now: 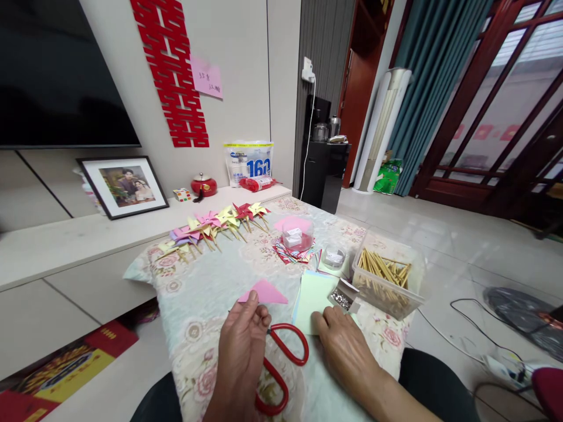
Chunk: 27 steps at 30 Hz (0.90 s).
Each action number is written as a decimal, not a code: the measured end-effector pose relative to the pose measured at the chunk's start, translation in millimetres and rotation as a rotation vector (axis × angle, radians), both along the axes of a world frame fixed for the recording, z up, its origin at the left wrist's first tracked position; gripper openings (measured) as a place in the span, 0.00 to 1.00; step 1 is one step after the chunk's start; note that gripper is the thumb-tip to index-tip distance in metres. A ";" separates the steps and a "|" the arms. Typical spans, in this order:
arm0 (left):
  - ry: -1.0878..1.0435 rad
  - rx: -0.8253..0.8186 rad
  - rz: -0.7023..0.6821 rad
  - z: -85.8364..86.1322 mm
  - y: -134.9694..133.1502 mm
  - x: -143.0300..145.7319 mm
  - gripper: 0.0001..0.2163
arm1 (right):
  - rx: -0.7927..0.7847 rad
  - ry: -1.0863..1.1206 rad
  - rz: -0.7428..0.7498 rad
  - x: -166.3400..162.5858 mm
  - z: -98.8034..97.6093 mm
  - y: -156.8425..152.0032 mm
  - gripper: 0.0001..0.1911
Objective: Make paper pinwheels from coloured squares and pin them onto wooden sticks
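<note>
The left hand (241,346) pinches a pink paper triangle (263,291) between its fingertips just above the counter (206,293); the right hand (343,347) rests loosely open on pale green sheets (313,296), gripping nothing. Red scissors (281,366) lie between the two hands, with a clear box of sticks (387,276) to the right

Both my hands are bare: my left hand (241,351), at about six o'clock in the view, has creased knuckles and raised tendons along its back. My right hand (346,347), nearer five o'clock, shows the same lined, veined back. My right forearm (396,398) is uncovered right down to the bottom edge, and my legs are in plain dark, near-black trousers (435,381), whose smooth cloth shows as one rounded knee at seven o'clock and a broader one at four o'clock.
</note>
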<state>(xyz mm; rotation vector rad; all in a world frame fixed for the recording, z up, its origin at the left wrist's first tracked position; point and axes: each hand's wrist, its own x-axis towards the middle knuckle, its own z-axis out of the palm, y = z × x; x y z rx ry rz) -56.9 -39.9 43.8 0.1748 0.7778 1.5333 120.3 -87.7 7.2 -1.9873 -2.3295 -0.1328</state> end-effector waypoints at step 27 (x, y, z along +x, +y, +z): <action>0.220 0.221 -0.290 -42.5 34.1 39.4 0.15 | 0.193 1.017 0.112 1.1 37.5 71.7 0.17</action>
